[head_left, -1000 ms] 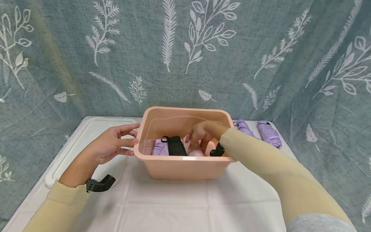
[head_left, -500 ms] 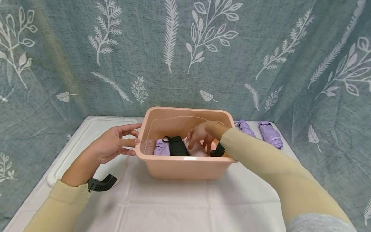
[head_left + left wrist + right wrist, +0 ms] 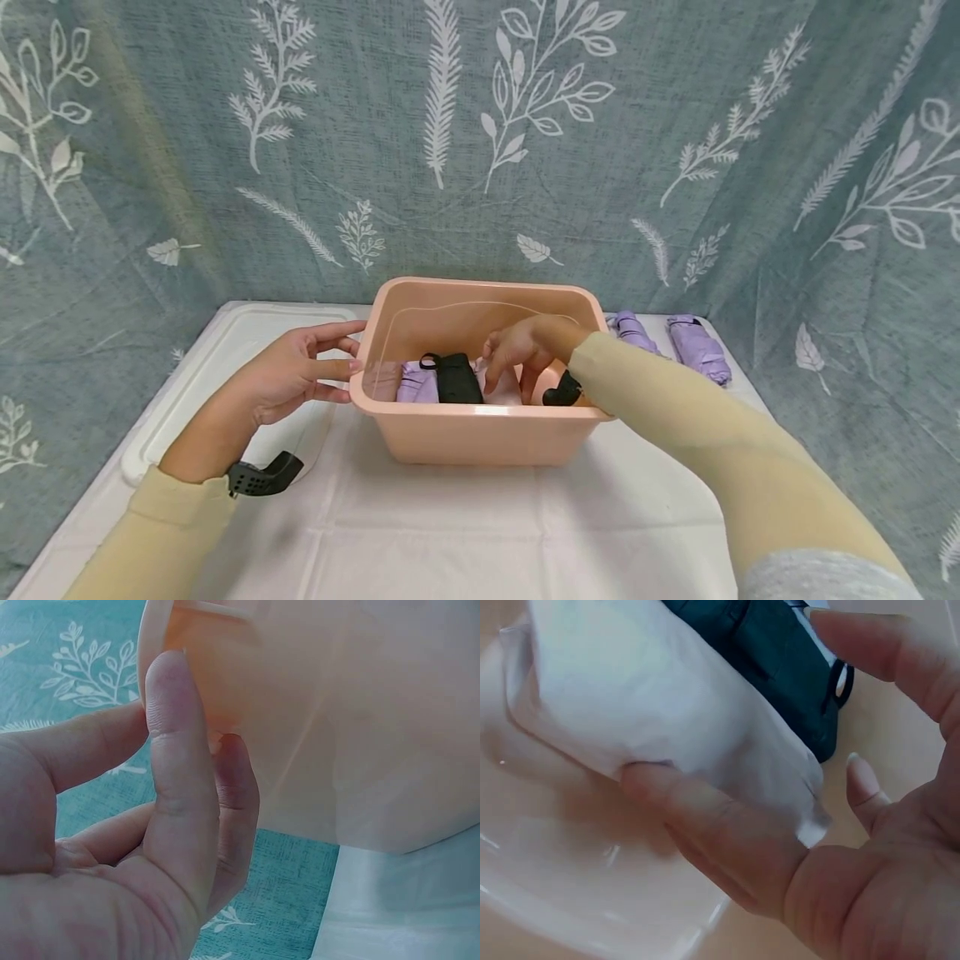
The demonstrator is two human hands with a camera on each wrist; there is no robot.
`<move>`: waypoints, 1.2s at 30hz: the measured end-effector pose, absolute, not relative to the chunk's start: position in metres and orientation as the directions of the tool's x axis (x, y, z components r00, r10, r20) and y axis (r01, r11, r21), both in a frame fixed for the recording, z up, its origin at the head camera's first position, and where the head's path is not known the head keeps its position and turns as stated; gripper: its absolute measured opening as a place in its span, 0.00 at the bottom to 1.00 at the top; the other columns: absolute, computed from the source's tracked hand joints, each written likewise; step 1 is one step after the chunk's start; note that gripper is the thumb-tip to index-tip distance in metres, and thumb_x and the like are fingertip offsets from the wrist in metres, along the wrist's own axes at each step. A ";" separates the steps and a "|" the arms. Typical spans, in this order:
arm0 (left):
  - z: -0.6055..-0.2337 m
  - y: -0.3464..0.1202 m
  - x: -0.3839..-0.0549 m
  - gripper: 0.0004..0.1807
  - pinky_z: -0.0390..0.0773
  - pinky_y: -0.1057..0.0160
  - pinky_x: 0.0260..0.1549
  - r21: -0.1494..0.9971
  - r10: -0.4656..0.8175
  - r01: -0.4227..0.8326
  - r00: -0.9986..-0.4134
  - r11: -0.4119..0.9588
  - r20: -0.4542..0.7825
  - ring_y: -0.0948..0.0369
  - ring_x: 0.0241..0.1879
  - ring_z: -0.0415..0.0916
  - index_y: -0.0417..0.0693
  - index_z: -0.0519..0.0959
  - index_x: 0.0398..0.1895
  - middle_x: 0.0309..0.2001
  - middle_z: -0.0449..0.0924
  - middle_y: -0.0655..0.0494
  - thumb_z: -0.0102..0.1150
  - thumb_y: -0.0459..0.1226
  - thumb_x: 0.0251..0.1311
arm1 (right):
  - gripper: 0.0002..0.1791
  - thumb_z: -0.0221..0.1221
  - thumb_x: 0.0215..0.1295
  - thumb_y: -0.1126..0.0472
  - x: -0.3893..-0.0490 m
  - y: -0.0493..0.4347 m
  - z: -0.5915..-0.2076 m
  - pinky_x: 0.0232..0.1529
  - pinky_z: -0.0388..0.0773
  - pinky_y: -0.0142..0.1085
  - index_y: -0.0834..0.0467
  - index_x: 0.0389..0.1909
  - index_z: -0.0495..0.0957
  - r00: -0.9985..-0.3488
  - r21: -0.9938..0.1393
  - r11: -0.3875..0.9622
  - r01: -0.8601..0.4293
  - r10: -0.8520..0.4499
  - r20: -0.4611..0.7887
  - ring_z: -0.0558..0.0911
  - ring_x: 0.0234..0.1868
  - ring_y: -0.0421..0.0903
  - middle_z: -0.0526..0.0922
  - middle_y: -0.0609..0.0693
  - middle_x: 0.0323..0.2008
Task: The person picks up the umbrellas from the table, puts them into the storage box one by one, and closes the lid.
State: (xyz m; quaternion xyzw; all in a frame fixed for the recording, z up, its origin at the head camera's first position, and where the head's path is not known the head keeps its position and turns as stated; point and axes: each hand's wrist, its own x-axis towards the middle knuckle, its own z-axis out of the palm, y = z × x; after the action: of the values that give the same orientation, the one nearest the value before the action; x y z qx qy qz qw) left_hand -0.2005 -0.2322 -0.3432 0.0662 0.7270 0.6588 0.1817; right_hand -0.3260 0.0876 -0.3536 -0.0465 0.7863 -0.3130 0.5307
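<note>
A peach plastic bin [image 3: 480, 437] stands at the centre of the head view. Against its left rim rest the fingertips of my left hand [image 3: 288, 371], with the thumb and fingers spread rather than wrapped round it. My right hand [image 3: 517, 350] reaches down inside the bin. There its fingers touch a pale pink fabric bundle [image 3: 660, 697], one finger pressing on its side while the thumb stands apart. Directly left of that bundle lies a black pouch with a loop [image 3: 459, 379]. A lilac folded fabric bundle [image 3: 417, 383] sits left of the pouch, low in the bin.
Two lilac rolled bundles that look like folded umbrellas, one nearer the bin [image 3: 633, 329] and one farther right [image 3: 697, 348], lie at the back right. A white lid [image 3: 247, 342] lies at left on the white-covered table [image 3: 442, 542]. Patterned green-grey curtains [image 3: 375, 125] enclose the table.
Inside the bin, the near end of the pale pink bundle swings right, then back left beside the black pouch under my right fingers. My left hand keeps its place on the rim.
</note>
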 end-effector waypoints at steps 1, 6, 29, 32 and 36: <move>-0.343 -0.232 -0.200 0.43 0.89 0.59 0.39 0.982 0.336 -0.142 -0.925 0.123 -0.176 0.61 0.40 0.84 0.44 0.56 0.81 0.52 0.72 0.54 0.65 0.30 0.66 | 0.45 0.70 0.62 0.64 -0.326 0.087 -0.354 0.53 0.86 0.54 0.55 0.75 0.55 -0.432 -0.544 0.796 0.266 -0.406 -0.805 0.81 0.51 0.62 0.55 0.51 0.72; -0.342 -0.232 -0.200 0.43 0.89 0.58 0.39 0.983 0.338 -0.134 -0.926 0.126 -0.170 0.61 0.41 0.85 0.42 0.56 0.81 0.52 0.72 0.53 0.64 0.30 0.66 | 0.44 0.69 0.62 0.65 -0.327 0.086 -0.354 0.49 0.88 0.52 0.56 0.74 0.56 -0.423 -0.557 0.762 0.331 -0.407 -0.809 0.75 0.54 0.57 0.60 0.53 0.66; -0.343 -0.232 -0.197 0.43 0.90 0.58 0.40 0.982 0.338 -0.135 -0.925 0.134 -0.173 0.61 0.42 0.85 0.43 0.55 0.82 0.53 0.72 0.53 0.65 0.31 0.67 | 0.35 0.69 0.64 0.61 -0.327 0.083 -0.349 0.54 0.82 0.64 0.53 0.68 0.62 -0.424 -0.519 0.771 0.370 -0.357 -0.832 0.82 0.48 0.69 0.56 0.54 0.72; -0.342 -0.232 -0.197 0.43 0.89 0.58 0.40 0.982 0.336 -0.133 -0.926 0.136 -0.172 0.61 0.41 0.85 0.43 0.55 0.82 0.53 0.72 0.53 0.65 0.31 0.66 | 0.33 0.68 0.65 0.61 -0.326 0.083 -0.349 0.52 0.83 0.65 0.53 0.66 0.63 -0.431 -0.518 0.770 0.371 -0.352 -0.831 0.75 0.59 0.65 0.56 0.54 0.73; -0.341 -0.232 -0.197 0.43 0.89 0.58 0.40 0.982 0.335 -0.129 -0.927 0.140 -0.169 0.61 0.41 0.84 0.43 0.55 0.82 0.53 0.71 0.53 0.64 0.30 0.67 | 0.34 0.68 0.65 0.62 -0.324 0.083 -0.351 0.52 0.82 0.65 0.55 0.68 0.62 -0.439 -0.526 0.765 0.372 -0.354 -0.826 0.65 0.68 0.61 0.56 0.53 0.74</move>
State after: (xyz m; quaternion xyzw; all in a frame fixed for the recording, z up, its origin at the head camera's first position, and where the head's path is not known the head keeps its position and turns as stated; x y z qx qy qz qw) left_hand -0.1970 -0.2315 -0.3411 0.0701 0.7339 0.6519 0.1777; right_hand -0.3244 0.0831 -0.3508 0.0057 0.7760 -0.3426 0.5295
